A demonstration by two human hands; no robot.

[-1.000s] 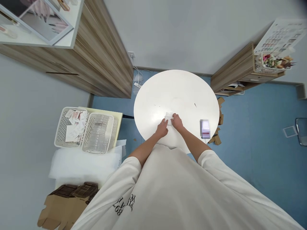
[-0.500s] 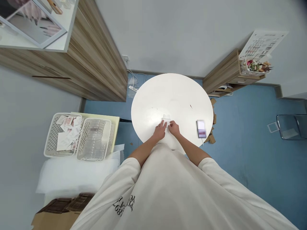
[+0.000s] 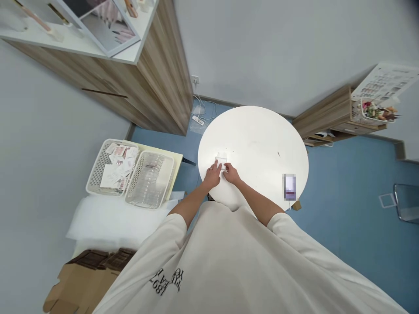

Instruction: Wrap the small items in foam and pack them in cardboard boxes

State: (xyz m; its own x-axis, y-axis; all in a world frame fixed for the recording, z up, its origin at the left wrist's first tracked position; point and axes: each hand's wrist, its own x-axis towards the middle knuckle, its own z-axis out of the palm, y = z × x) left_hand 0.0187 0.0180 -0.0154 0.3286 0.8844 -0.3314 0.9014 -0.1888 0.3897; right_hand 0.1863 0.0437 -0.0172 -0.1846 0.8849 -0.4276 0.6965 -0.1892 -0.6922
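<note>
A small whitish, partly see-through box-like piece (image 3: 221,159) lies on the white oval table (image 3: 262,131), near its left side. My left hand (image 3: 212,175) presses its fingers on the piece's left and near edge. At the near right corner, my right hand (image 3: 231,174) has its fingers bent in a pinch against it. Parts of the near edge are hidden under my fingers, and the exact kind of piece is too small to make out.
A phone-like device (image 3: 290,187), blurred, lies at the table's right. On the left stand a white basket of cards (image 3: 93,174) and a basket of clear plastic pieces (image 3: 132,192). Cardboard (image 3: 81,283) is at lower left. A wooden cabinet (image 3: 163,74) rises behind.
The view has swung, so the room appears shifted right. My hands and the whitish piece have moved left over the table, and more of the piece shows beyond my fingers.
</note>
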